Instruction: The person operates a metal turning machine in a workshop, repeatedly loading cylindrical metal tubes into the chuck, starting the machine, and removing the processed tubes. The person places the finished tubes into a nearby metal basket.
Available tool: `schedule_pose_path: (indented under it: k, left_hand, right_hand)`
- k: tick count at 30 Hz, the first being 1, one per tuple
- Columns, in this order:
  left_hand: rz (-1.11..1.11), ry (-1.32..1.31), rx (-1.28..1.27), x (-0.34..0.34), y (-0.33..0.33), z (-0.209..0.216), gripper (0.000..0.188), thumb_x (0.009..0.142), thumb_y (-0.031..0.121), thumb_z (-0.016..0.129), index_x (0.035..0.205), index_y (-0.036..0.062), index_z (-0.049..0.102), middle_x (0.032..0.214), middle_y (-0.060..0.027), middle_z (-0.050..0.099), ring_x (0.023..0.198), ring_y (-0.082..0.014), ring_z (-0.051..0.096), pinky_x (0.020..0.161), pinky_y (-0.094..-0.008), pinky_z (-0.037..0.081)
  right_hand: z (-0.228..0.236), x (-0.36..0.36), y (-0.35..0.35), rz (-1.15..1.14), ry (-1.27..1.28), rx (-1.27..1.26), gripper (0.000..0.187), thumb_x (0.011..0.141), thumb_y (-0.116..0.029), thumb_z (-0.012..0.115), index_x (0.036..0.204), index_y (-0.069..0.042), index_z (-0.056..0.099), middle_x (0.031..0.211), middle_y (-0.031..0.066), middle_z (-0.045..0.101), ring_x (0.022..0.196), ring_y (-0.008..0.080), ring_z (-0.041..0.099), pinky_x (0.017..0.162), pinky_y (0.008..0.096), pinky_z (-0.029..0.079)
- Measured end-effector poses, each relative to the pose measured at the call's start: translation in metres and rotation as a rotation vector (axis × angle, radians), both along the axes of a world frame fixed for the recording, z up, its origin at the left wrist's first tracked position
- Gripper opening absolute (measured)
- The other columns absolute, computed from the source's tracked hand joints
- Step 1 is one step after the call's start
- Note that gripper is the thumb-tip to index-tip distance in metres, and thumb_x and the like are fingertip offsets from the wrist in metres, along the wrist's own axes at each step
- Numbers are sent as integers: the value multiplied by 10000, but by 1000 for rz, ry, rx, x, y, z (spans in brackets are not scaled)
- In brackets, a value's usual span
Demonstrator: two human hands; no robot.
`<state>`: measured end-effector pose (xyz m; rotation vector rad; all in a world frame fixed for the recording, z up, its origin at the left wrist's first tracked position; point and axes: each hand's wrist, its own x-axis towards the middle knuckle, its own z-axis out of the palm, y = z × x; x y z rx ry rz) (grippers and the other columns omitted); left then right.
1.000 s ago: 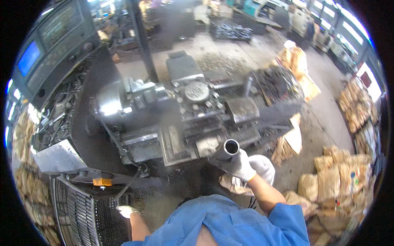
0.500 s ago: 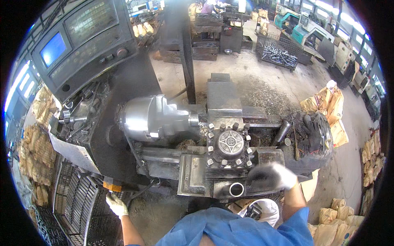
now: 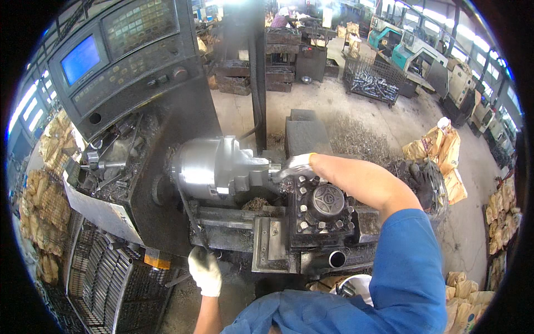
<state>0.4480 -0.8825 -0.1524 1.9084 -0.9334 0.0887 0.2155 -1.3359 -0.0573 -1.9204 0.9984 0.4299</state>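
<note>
My left hand (image 3: 204, 271), in a pale work glove, is closed round a dark lever (image 3: 177, 279) at the front of the lathe. My gloved right hand (image 3: 295, 166) reaches across the tool post (image 3: 327, 200). Its slightly blurred fingers are closed at the free end of a short metal workpiece (image 3: 272, 168). That piece sticks out of the stepped jaws (image 3: 245, 167) of the big silver chuck (image 3: 196, 166). My hand hides part of its end. Square-headed bolts ring the tool post's round cap.
The control panel (image 3: 128, 61) with a lit screen stands at left. A wire basket of metal tubes (image 3: 103, 278) is below it. A short open pipe (image 3: 336, 259) projects in front, above a white bucket (image 3: 361, 286). Dark gloves (image 3: 425, 183) lie at the right end.
My right hand has moved from the front right of the carriage up and left to the workpiece. My left hand has shifted right from beside the orange tag onto the lever.
</note>
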Motion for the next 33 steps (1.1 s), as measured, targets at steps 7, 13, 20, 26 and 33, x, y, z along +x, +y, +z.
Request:
schedule_pose_path:
  k: [7,13,20,26,33]
  left_hand:
    - [-255,-705,248,24,-171,106,1067,742,276,908,1581,-96,364,1637,-313,410,1556,-480,344,1329,-619,176]
    - [-305,-780,285,52,-212,139,858,822,235,778,1553,-79,457,1582,-314,491,1490,-513,431,1283,-626,267]
    - [-476,-910,194,79,-235,158,974,728,265,836,1558,-71,450,1546,-309,532,1457,-475,494,1276,-563,332]
    - [-661,-738,659,76,-282,236,966,651,374,902,1478,-4,576,1511,-266,597,1409,-423,570,1226,-484,436]
    - [-646,-491,566,53,-314,236,882,669,273,929,1455,21,618,1460,-240,648,1389,-399,594,1211,-446,456]
  right_hand:
    - [18,-5,9,270,-282,-182,311,865,-291,882,1064,-61,819,922,46,736,823,150,641,662,366,486]
    - [54,22,40,-197,-67,32,430,941,-397,796,1266,-117,771,1064,109,789,981,249,724,852,437,569]
    - [70,-35,-28,418,-259,-620,339,945,-242,760,1254,-102,755,1169,96,771,1025,248,723,891,412,599]
    - [99,-156,-121,-140,397,-1040,394,935,-287,723,1268,-79,749,1220,106,775,1129,260,729,963,404,597]
    - [-90,-138,-83,490,-220,-20,517,919,-238,778,1409,-93,703,1286,185,764,1217,324,714,1058,434,570]
